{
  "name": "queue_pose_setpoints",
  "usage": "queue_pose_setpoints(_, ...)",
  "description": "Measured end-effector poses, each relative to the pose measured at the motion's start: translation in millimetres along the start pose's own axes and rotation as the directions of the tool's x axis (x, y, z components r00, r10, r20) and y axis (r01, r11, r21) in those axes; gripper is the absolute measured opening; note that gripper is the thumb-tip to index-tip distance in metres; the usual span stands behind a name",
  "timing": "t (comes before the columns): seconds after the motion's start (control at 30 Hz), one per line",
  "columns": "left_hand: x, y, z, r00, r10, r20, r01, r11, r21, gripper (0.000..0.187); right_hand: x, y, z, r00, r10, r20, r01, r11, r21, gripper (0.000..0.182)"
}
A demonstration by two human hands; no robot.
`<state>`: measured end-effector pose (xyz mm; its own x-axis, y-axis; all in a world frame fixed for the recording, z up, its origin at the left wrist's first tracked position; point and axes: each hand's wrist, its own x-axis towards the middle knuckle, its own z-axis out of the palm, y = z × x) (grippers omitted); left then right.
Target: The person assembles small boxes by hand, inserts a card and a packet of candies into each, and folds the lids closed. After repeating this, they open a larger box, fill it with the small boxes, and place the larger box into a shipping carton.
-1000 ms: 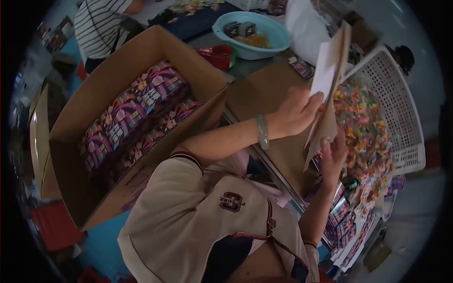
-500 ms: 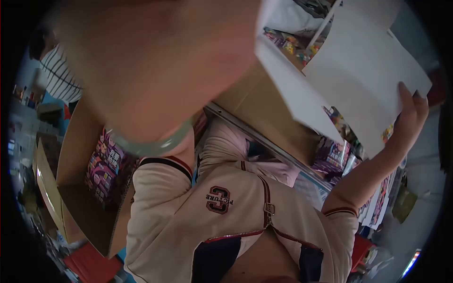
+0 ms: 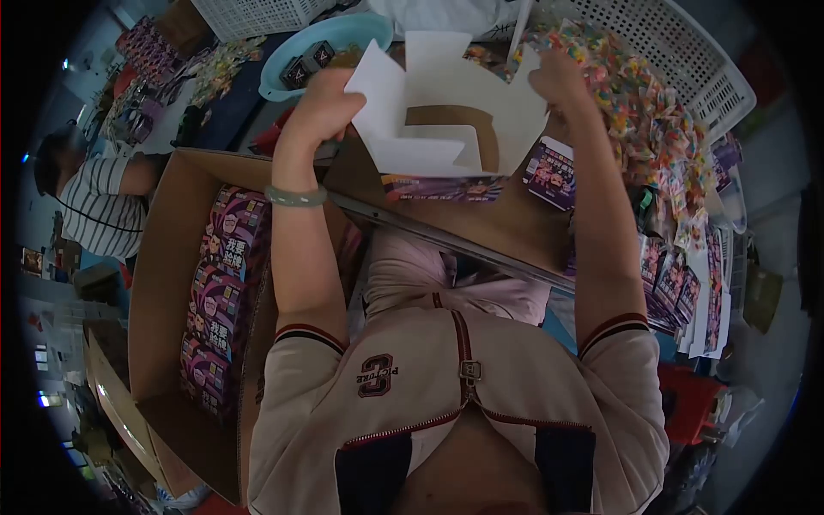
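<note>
1. Crowded packing bench, brown table top [image 3: 515, 225] w/ metal front edge; the landmark is the white folding carton [image 3: 446, 112], held up above the table centre.
2. Left hand [image 3: 322, 99] grips the carton's left flap, fingers closed on the card edge. Right hand [image 3: 558, 81] pinches the right flap, fingers closed on it too.
3. Carton is half-formed: flaps splay outward, the brown inner face shows through the middle, no side closed yet. Printed purple face shows along its lower edge. Judged approx. midway through erecting; closing and filling are left.
4. Big cardboard box [image 3: 167, 257], below-left of the carton, holds rows of purple printed packs [image 3: 225, 275]. It looks partly filled; bare cardboard shows along one side.
5. Blue basin [image 3: 296, 51], up-left of the carton, holds a couple of small dark boxes; other contents can't be told.
6. White mesh basket [image 3: 704, 60], right of the carton, with a heap of multicoloured small pieces [image 3: 661, 129] spilling beside it.
7. Flat purple cards [image 3: 549, 172] lie just under the carton's right side; more stacked packs [image 3: 674, 287] sit further below-right.
8. Another person in a striped shirt [image 3: 94, 206] sits far left of the carton, beyond the big box.
</note>
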<state>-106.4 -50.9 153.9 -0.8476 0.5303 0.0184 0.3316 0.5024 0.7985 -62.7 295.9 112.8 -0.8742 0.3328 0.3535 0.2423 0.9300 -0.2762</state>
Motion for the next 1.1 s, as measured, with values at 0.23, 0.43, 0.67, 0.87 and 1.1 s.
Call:
queue_pose_setpoints(0.23,2.0,-37.2,36.4,0.914,-0.049,-0.402,0.083,0.994,0.068,0.026,-63.0,-115.3,75.8,0.953,-0.033,-0.301,0.187,0.847,0.498,0.027)
queue_pose_setpoints(0.43,-62.2,-17.6,79.2,0.344,0.647,-0.680,-0.339,0.761,0.553,0.030,-65.9,-119.5,112.9,0.959,-0.280,-0.047,0.284,0.953,0.102,0.023)
queue_pose_setpoints(0.67,-144.5,-23.8,122.0,0.200,0.883,-0.425,-0.518,0.463,0.719,0.016,-65.8,-106.3,120.6,0.972,-0.216,0.093,0.199,0.967,0.159,0.015)
queue_pose_setpoints(0.87,-129.5,-12.3,110.4,0.421,0.907,-0.026,-0.738,0.360,0.570,0.036,-56.2,-111.9,126.6,0.983,-0.159,0.094,0.116,0.929,0.351,0.020)
queue_pose_setpoints(1.1,-84.1,-36.8,136.6,0.828,0.560,0.010,-0.454,0.661,0.598,0.058,-36.3,-100.4,112.0,0.917,-0.065,0.394,-0.257,0.660,0.706,0.024)
